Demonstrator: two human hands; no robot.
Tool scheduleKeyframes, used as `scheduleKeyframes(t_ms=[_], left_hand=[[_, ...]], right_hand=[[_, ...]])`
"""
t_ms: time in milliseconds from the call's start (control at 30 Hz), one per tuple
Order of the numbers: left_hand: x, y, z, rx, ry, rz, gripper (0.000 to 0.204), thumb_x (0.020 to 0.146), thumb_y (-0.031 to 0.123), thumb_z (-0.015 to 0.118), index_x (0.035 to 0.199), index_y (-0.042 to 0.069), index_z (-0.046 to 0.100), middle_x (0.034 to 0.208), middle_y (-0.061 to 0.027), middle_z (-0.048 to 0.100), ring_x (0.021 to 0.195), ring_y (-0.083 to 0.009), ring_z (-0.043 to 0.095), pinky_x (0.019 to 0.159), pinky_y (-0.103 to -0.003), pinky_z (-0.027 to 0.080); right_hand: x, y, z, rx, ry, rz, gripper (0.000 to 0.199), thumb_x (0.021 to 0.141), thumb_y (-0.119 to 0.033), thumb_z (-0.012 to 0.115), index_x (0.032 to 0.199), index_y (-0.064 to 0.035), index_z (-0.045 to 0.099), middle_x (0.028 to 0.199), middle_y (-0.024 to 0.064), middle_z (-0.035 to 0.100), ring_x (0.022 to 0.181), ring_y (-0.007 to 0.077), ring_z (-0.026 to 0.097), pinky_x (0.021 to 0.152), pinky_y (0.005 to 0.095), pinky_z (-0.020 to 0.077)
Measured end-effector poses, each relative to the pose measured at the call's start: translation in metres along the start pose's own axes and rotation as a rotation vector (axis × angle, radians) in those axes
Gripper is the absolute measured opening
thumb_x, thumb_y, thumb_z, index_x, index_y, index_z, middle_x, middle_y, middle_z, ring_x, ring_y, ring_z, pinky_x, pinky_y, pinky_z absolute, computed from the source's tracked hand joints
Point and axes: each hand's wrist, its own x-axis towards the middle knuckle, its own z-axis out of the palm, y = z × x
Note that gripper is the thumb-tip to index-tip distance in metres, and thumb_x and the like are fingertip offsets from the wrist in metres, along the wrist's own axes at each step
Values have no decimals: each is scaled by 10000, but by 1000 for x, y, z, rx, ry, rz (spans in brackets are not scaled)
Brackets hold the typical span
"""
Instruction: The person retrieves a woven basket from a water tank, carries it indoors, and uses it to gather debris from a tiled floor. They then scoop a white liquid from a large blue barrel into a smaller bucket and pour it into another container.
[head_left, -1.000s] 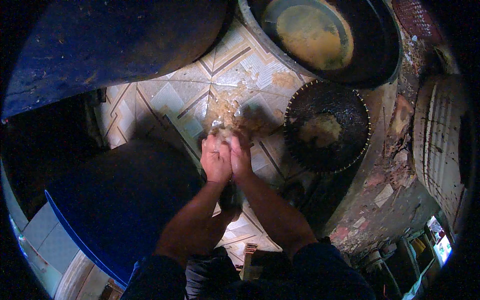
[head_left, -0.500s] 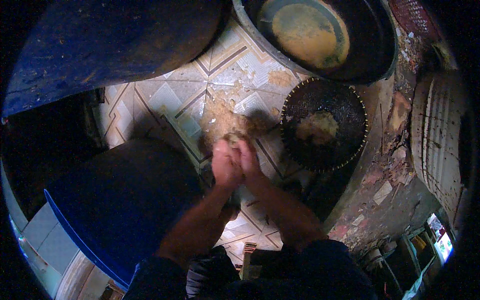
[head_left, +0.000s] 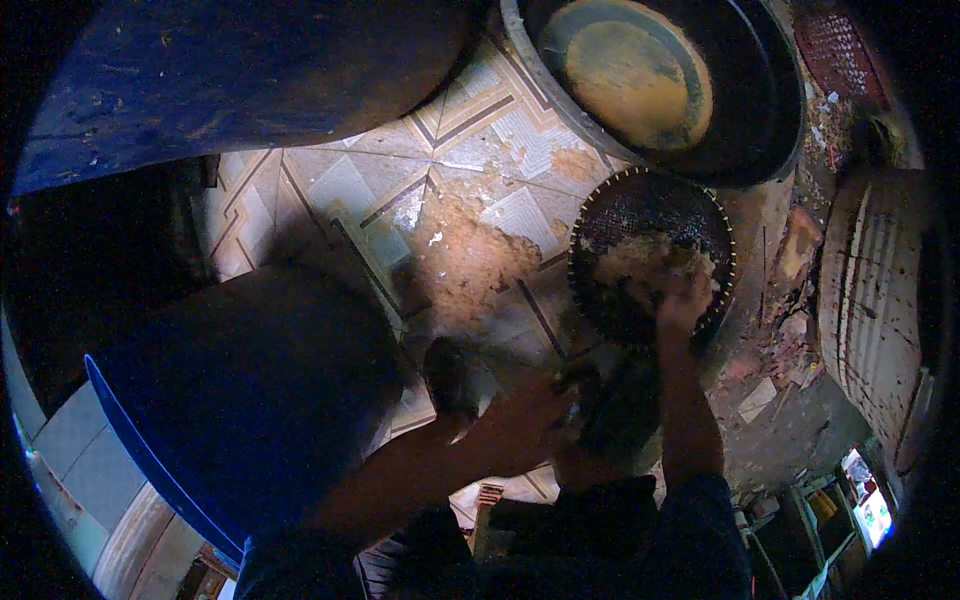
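Reaching right of the middle, my right hand [head_left: 684,300] presses its fingers together on mush [head_left: 640,262] in the round sieve [head_left: 610,222]. My left hand [head_left: 525,425] hangs lower, fingers loosely curled.

right hand [head_left: 684,300]: its fingers are sinking into the pale mash in the round sieve [head_left: 650,255], so the grip is staying unreadable
left hand [head_left: 520,425]: motion is blurring it; open or closed is not showing
blue barrel [head_left: 240,420]: the lower left rim is cutting it off
big pan [head_left: 690,90]: the top edge is cropping it
lower middle: darkness is swallowing the objects
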Motion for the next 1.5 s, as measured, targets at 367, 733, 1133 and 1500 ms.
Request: scheduleKeyframes(t_ms=[367,733,1133,1500], left_hand=[[-41,6,37,85,88,-121,739,942,503,602,1527,129,346,1534,-238,329,1426,-430,330,1077,-695,320],[-42,3,34,134,160,-87,763,941,498,590,1549,135,306,1555,-223,322,1414,-426,350,1080,-679,319],[-44,7,39,107,66,-40,699,951,493,573,1459,39,419,1547,-239,333,1439,-415,319,1081,-655,348],[-48,12,46,295,-172,-49,723,959,537,533,1491,69,387,1575,-246,293,1444,-429,310,1090,-655,341]], right_hand=[[27,-78,242,-134,-26,-203,671,931,-346,657,1471,-39,406,1558,278,255,1440,477,232,1169,539,255],[50,-42,287,-309,-196,-514,728,925,-449,612,1504,-67,392,1556,230,308,1439,450,248,1179,562,226],[-70,-126,313,-211,-665,-798,545,841,-386,668,1337,-170,603,1444,115,484,1404,365,351,1161,553,292],[-189,-42,289,-217,-791,-1216,366,800,-277,617,1129,-133,686,1313,140,581,1310,364,470,1178,576,241]])
